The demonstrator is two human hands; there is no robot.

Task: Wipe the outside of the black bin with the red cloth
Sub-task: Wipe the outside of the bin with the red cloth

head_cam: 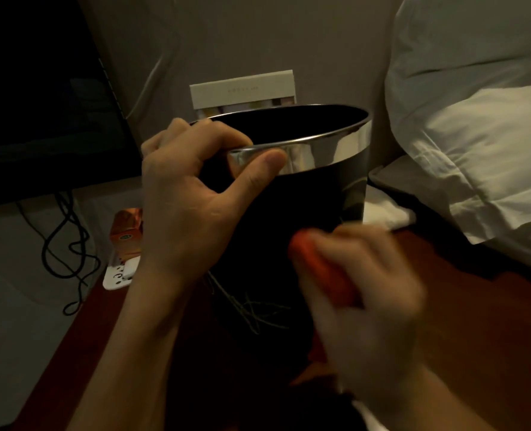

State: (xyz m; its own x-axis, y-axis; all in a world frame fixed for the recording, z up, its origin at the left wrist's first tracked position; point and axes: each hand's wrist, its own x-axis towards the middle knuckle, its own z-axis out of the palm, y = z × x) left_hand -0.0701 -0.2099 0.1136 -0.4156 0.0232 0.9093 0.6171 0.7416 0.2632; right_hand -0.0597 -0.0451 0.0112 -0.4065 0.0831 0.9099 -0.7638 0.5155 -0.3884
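Red cloth [323, 269] sits bunched in the blurred right hand [366, 306] against the black bin [289, 213], whose rim the left hand [189, 194] pinches.

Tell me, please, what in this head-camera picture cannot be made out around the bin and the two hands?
- Right hand: motion-blurred, so its finger grip on the red cloth is unclear.
- Red cloth: mostly covered by that hand; size and folds unreadable.
- Black bin: base hidden behind the forearms; inside too dark.
- Left hand: fingertips hidden over the silver rim.
- Card behind: print too small.
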